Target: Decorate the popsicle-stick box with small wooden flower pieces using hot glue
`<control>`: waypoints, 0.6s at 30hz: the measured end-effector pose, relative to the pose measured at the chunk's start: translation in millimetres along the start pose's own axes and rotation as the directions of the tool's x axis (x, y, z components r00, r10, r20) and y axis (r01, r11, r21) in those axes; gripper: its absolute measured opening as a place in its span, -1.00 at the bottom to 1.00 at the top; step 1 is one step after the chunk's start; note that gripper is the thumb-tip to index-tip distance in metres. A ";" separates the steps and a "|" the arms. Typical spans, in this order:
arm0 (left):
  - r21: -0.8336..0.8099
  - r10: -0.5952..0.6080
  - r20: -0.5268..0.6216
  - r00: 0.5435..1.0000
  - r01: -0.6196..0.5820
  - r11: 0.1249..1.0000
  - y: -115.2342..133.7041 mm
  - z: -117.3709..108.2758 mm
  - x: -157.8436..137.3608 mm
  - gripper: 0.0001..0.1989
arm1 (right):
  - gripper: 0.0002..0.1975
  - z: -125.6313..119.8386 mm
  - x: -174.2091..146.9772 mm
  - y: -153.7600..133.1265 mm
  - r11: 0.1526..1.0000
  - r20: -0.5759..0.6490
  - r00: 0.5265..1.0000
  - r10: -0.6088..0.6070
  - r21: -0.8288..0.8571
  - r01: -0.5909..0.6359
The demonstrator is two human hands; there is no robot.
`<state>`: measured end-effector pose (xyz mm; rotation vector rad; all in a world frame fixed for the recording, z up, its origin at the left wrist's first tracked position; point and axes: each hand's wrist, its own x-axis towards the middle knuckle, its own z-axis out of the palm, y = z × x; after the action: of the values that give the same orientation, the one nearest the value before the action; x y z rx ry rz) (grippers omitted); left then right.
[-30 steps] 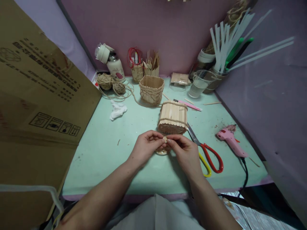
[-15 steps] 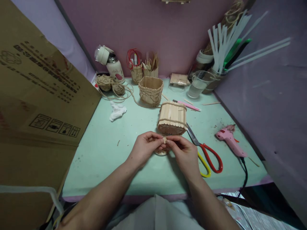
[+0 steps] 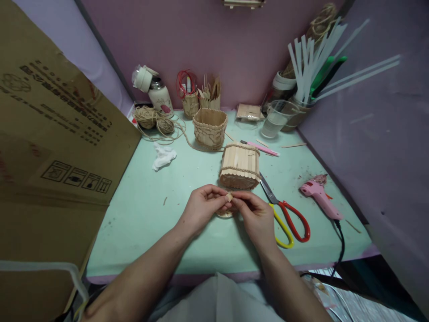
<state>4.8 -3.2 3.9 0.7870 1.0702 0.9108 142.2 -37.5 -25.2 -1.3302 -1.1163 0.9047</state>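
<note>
Between the fingertips of my left hand [image 3: 203, 206] and my right hand [image 3: 255, 213] is a small pale piece [image 3: 229, 197], thin like a wood scrap; both hands pinch it. Under my fingers lies a small round light-coloured dish or lid [image 3: 226, 214], mostly covered by them. Just beyond my hands a box of wooden sticks [image 3: 239, 161], bound with twine, rests on its side. Scissors [image 3: 284, 212] with one red and one yellow handle lie beside my right hand, their blades pointing toward the stick box.
A pink glue gun [image 3: 320, 197] lies at the right with its cord over the edge. Farther back are a woven-looking box [image 3: 210, 127], twine balls [image 3: 150, 118], a crumpled tissue [image 3: 164, 155], a pink craft knife [image 3: 261, 147] and a plastic cup [image 3: 276, 118]. A cardboard carton [image 3: 56, 134] borders the left.
The view has shifted slightly. The pale piece seems turned a little between my fingertips; my hands otherwise stay in nearly the same place.
</note>
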 end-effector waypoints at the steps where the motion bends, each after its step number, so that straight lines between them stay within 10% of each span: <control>1: -0.001 -0.004 0.000 1.000 0.004 1.000 -0.2 -0.2 0.0 -0.71 | -0.91 0.3 -0.2 0.9 1.000 -0.002 1.000 0.000 0.004 0.000; 11: 0.039 0.051 -0.054 0.997 -0.049 0.998 5.5 -4.2 2.0 -0.75 | -0.91 -0.9 -0.3 -5.1 1.000 -0.001 1.000 0.005 -0.011 -0.005; 18: 0.057 0.151 -0.193 0.969 -0.143 0.988 18.2 -17.0 7.4 -0.77 | -0.90 -6.9 5.5 -5.8 0.912 0.073 0.982 -0.172 -0.364 0.187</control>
<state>-13.9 12.7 12.1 0.8323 1.2189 1.1133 149.7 -34.5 -18.3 -1.4859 -1.4674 0.6033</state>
